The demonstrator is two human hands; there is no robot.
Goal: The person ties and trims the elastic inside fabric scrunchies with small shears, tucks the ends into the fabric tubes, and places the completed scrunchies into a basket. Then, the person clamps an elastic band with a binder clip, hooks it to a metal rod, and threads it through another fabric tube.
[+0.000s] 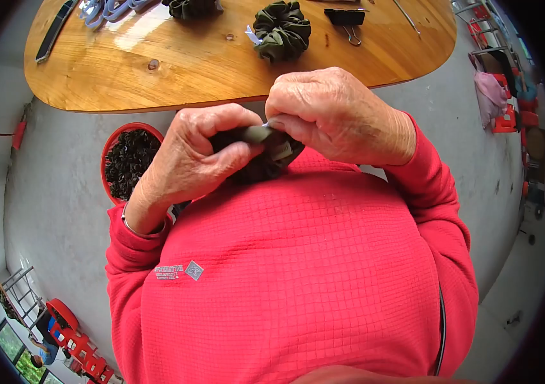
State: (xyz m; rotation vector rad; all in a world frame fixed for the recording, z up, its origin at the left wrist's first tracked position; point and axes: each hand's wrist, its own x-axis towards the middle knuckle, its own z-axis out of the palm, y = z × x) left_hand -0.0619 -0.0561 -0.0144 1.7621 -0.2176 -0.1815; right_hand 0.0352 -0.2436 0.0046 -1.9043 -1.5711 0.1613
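Observation:
A dark olive-green scrunchie point(261, 168) is held in front of my chest, just below the table's near edge. My left hand point(205, 146) is closed on its left side, thumb and index finger pinching the folded fabric. From the right, my right hand point(336, 115) pinches at the top edge of the same scrunchie. A small white bit point(266, 125) shows between the fingertips of both hands; whether it is elastic or thread I cannot tell. A pale label lies on the fabric below my right fingers. My hands hide much of the scrunchie.
On the wooden table point(106, 80) are a finished-looking green scrunchie point(283, 35) with a white tag, another scrunchie point(190, 6), a black binder clip point(344, 18), pale elastic bands point(113, 9) and a thin metal rod point(405, 15). A red basket point(104, 150) of dark pieces stands at left.

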